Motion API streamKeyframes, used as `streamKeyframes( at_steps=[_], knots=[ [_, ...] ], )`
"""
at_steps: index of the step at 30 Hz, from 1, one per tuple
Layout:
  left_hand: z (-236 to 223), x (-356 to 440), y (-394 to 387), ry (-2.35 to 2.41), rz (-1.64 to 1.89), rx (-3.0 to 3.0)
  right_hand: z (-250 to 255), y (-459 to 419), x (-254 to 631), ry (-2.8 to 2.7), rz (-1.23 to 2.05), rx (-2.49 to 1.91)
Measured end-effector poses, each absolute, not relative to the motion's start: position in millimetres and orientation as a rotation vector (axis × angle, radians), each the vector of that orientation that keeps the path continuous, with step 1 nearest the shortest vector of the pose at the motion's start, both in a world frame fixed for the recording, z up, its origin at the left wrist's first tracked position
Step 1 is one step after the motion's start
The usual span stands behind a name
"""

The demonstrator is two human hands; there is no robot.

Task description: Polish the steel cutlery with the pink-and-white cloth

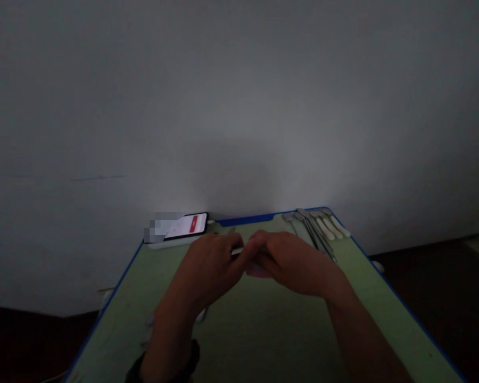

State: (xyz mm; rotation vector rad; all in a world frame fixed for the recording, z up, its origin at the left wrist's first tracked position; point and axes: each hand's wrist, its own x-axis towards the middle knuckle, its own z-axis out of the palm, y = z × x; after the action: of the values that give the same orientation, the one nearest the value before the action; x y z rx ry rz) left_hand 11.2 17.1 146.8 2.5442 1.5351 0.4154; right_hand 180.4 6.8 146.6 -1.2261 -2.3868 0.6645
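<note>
My left hand [217, 260] and my right hand [293, 260] meet above the middle of the small green table [263, 335]. The left fingers are closed around a thin piece with a pale edge [237, 250], mostly hidden, perhaps cutlery. Bent over the left fingertips, my right hand grips a pinkish piece [259, 272] that resembles a cloth; its lower edge shows under the palm. Metal cutlery [313, 234] lies in a row beyond the right hand, beside several white-handled pieces [331, 224]. Partly behind my left forearm are more utensils [201, 315].
A phone [183, 226] with a lit screen rests on a white object at the far left corner. The blue table rim [243, 220] runs close to a plain grey wall [239, 106]. Dark floor [435, 287] shows at the right. The light is dim.
</note>
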Motion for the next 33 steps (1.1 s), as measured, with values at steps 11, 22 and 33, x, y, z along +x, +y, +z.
streamKeyframes(
  at_steps=[11,22,33],
  knots=[
    [150.8,11.6,12.6,1.273,0.684,2.507,158.4,7.8,202.1,-2.322,0.992,-1.061],
    [145.7,9.4,16.5,1.261,0.609,2.516,155.7,7.8,197.7,-2.405,0.698,-1.176],
    [152.8,-8.6,13.9,1.231,0.676,2.612,158.8,10.2,206.9,-2.456,0.804,-1.009]
  ],
)
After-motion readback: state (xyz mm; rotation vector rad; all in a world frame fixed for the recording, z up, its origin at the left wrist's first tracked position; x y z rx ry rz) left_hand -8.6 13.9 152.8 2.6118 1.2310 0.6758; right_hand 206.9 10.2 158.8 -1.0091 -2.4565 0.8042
